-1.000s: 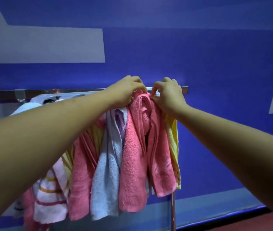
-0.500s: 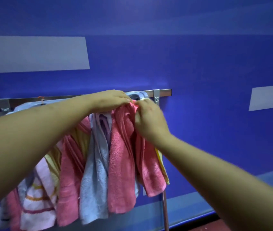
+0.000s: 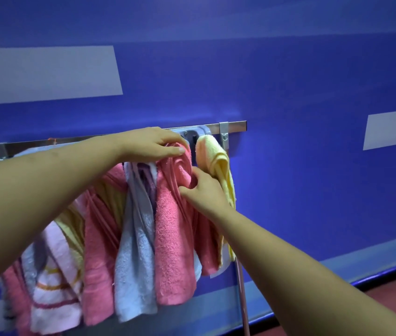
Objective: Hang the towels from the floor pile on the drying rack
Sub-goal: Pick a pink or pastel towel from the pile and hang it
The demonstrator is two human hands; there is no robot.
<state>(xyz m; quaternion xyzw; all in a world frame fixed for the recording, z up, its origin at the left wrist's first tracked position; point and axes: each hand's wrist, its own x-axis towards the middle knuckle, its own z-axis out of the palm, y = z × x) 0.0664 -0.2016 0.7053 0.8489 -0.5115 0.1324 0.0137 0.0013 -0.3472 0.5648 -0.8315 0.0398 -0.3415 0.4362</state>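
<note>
Several towels hang bunched on the drying rack [image 3: 201,132]. A pink towel [image 3: 174,238] hangs near the rack's right end, with a yellow towel [image 3: 218,163] to its right and a light blue towel [image 3: 135,263] to its left. My left hand [image 3: 153,144] rests flat on top of the pink towel where it folds over the bar. My right hand [image 3: 204,190] is lower, with its fingers pinching the pink towel's right folds. More pink, yellow and striped towels [image 3: 54,297] hang further left, partly hidden by my left arm. The floor pile is out of view.
A metal rail [image 3: 234,126] runs along the blue wall behind the rack, with a bracket [image 3: 223,135] by the yellow towel. The rack's thin upright leg [image 3: 241,294] drops below the towels. Red floor [image 3: 385,284] shows at the lower right.
My right hand has dropped from the top of the pink towel to its side folds, uncovering the yellow towel. My left hand has flattened on the top fold. The view has shifted.
</note>
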